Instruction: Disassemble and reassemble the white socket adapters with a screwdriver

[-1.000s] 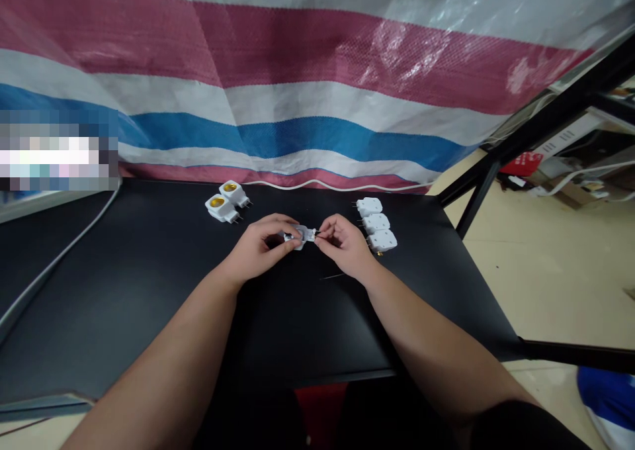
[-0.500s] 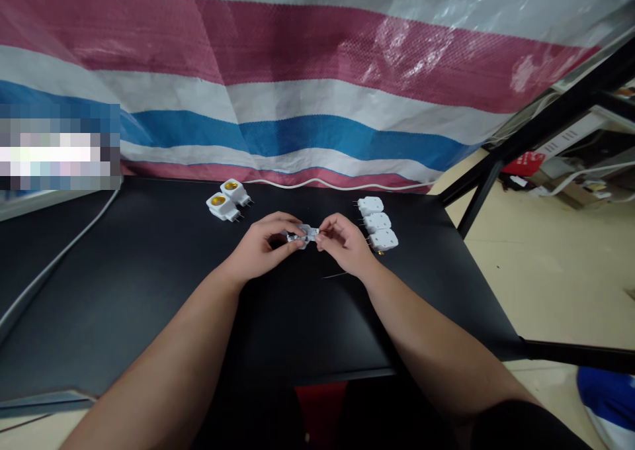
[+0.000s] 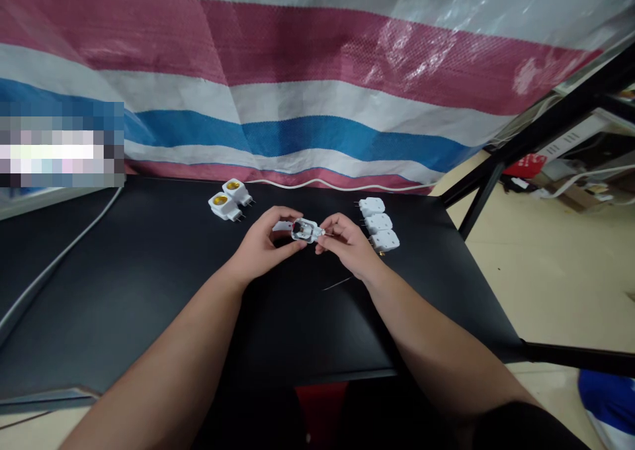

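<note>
Between my hands is a white plug-in lamp socket housing (image 3: 305,232), with its hollow inside facing up and small parts showing in it. My left hand (image 3: 265,245) grips its left end, thumb in front and fingers behind. My right hand (image 3: 350,241) pinches the narrow end, where a thin pin sticks out. Behind the left thumb a flat white piece (image 3: 282,226) shows in part; whether it is held or lies on the table, I cannot tell.
Two white lamp sockets (image 3: 225,206) with gold-coloured insides stand at the back left. Three more (image 3: 381,222) lie face down on the right. A thin rod (image 3: 337,283) lies near my right wrist. A white cable (image 3: 297,185) runs along the striped sheet (image 3: 317,99).
The housing has turned and tilted between my hands, so its hollow inside shows more fully. The flat white piece now shows behind my left thumb.
</note>
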Action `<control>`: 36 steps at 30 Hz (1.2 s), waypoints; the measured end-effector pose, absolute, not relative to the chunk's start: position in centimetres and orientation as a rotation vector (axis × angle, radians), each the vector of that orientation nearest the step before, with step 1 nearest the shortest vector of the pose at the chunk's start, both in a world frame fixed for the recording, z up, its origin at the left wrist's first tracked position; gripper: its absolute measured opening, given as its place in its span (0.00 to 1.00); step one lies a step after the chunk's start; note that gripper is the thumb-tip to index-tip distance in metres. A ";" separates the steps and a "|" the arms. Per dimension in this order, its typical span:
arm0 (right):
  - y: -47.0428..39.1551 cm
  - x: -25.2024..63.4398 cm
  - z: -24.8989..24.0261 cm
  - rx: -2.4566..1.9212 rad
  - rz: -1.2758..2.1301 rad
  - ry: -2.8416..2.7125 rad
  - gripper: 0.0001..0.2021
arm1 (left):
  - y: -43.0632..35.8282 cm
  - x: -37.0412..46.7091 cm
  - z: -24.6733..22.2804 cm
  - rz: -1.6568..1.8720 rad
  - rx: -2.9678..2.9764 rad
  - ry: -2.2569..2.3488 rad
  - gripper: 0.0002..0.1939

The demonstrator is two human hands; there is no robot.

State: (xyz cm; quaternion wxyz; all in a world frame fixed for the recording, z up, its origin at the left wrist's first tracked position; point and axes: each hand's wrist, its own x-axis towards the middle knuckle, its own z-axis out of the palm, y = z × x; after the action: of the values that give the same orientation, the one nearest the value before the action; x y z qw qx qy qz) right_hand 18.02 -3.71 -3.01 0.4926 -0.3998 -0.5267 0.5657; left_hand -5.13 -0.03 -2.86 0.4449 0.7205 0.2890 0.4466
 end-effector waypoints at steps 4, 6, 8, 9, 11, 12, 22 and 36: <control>-3.9 17.6 -3.1 -0.961 1.409 -1.128 0.18 | -0.3 -4.1 -3.5 1.192 1.504 0.743 0.34; -4.0 17.3 -3.2 -0.944 1.384 -1.091 0.19 | -0.5 -3.5 -3.7 1.187 1.407 0.748 0.34; -4.0 17.1 -3.3 -0.936 1.343 -1.082 0.19 | -0.7 -3.0 -3.8 1.154 1.343 0.738 0.30; -4.1 17.0 -3.3 -0.939 1.322 -1.083 0.20 | -0.8 -2.9 -3.9 1.133 1.314 0.723 0.28; -4.1 16.8 -3.4 -0.957 1.289 -1.090 0.20 | -0.9 -2.6 -3.8 1.104 1.258 0.694 0.26; -4.1 16.8 -3.4 -0.968 1.280 -1.096 0.21 | -0.9 -2.6 -3.7 1.099 1.229 0.687 0.26; -4.3 16.4 -3.1 -0.987 1.220 -1.199 0.22 | -1.0 -2.6 -3.1 1.060 1.049 0.721 0.26; -4.2 16.4 -3.4 -1.011 1.119 -1.234 0.15 | -0.9 -2.9 -3.2 1.116 1.095 0.710 0.30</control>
State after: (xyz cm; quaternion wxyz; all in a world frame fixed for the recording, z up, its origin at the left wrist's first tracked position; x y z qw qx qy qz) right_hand 16.43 -4.18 -3.35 0.5617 -0.4293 -0.5239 0.4750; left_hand -2.89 -0.91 -3.15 0.6534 0.4828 0.3131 0.4920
